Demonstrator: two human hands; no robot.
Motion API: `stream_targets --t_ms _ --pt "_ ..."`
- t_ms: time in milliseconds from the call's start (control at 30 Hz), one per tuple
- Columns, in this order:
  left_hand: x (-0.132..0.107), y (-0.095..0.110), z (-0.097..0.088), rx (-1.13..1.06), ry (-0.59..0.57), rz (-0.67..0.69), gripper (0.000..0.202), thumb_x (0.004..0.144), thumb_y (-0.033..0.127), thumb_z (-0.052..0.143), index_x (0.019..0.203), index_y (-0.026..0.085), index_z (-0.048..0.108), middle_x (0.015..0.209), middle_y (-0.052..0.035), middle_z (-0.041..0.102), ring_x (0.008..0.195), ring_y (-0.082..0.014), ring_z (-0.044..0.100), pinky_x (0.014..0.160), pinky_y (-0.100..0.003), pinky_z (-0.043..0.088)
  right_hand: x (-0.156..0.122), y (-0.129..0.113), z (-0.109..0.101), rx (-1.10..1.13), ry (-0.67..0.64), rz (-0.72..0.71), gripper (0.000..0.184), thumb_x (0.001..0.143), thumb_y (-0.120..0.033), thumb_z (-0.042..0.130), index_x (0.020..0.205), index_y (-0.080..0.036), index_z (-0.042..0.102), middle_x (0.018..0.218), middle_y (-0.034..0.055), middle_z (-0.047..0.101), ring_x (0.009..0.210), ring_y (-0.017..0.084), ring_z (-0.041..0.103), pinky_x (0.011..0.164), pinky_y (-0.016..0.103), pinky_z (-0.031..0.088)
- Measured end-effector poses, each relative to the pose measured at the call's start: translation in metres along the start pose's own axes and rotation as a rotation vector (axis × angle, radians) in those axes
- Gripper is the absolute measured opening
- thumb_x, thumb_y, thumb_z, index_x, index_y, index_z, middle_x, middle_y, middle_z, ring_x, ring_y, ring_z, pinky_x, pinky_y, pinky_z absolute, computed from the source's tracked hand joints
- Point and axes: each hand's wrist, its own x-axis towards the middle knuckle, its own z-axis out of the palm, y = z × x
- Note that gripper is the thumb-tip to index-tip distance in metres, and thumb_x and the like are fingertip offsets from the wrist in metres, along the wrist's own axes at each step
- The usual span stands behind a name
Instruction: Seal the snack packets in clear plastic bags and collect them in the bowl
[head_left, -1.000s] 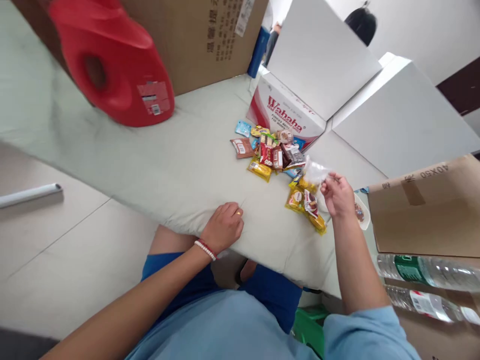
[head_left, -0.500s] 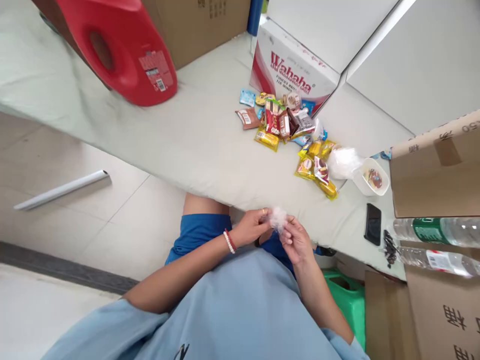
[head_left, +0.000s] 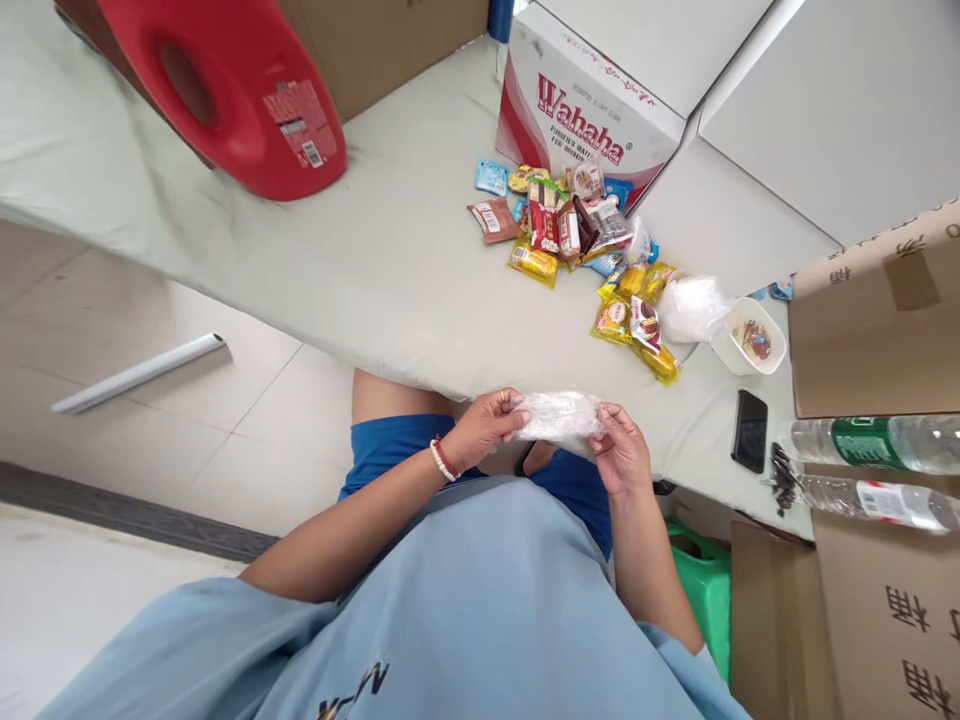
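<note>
A crinkled piece of clear plastic film (head_left: 559, 415) is stretched sideways between my two hands, just off the table's front edge. My left hand (head_left: 487, 425) pinches its left end between thumb and fingers. The other end is gripped in the fingertips of my right hand (head_left: 621, 450). Beyond it on the table lie wrapped snacks in a pile (head_left: 559, 225), with several yellow packets (head_left: 637, 325) nearer me. A bunched white plastic bag (head_left: 694, 308) rests beside a small white tub (head_left: 769, 345) that has some coloured bits inside.
A red jug (head_left: 247, 110) and a Wahaha carton (head_left: 585, 110) stand toward the back of the table (head_left: 375, 290). At right are a black phone (head_left: 750, 430), two plastic bottles (head_left: 870, 445) and cardboard boxes (head_left: 870, 330). Below is a green stool (head_left: 701, 580).
My hands have moved apart, and the plastic film between them has gone from a small bunched clump to a wide stretched strip. The view has shifted slightly.
</note>
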Motion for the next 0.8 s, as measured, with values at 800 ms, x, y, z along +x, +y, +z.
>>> stream_targets --t_ms 800 --pt "-0.023 0.020 0.003 0.849 0.023 0.667 0.018 0.096 0.031 0.059 0.094 0.027 0.076 0.093 -0.0081 0.071 0.095 -0.0230 0.064 0.089 -0.040 0.051 -0.016 -0.016 -0.003 0.007 -0.016 -0.015 0.035 0.070 -0.042 0.092 0.084 -0.022 0.067 0.064 -0.0066 0.048 0.050 0.005 0.034 0.041 0.014 0.029"
